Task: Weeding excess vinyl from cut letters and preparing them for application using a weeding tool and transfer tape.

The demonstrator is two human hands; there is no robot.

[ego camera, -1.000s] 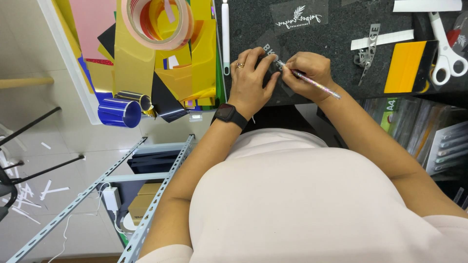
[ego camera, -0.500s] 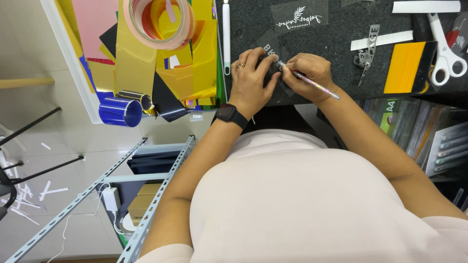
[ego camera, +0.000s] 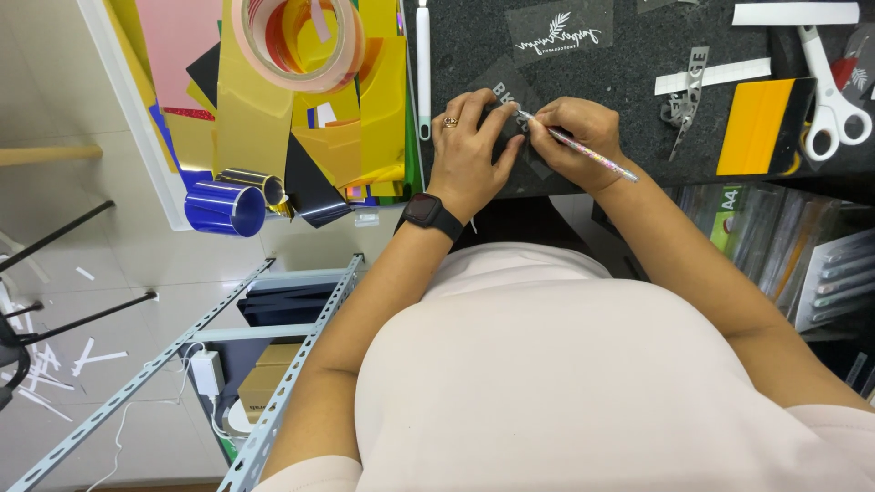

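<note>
— Where is the clear vinyl sheet with pale lettering (ego camera: 507,98) lying?

— On the dark speckled mat (ego camera: 629,55), pinned under the flattened left hand (ego camera: 469,150). The right hand (ego camera: 576,137) is pinching a thin glittery weeding tool (ego camera: 583,148), tip at the letters.

— Is the tip lifting anything?

— Possibly; fingers are hiding that spot.

Both forearms are stretched forward from the body, bare to the elbow. The left hand (ego camera: 467,150) is laid flat, fingers spread and pressing down. The right hand (ego camera: 576,137) is curled in a pinch grip, close beside the left.
</note>
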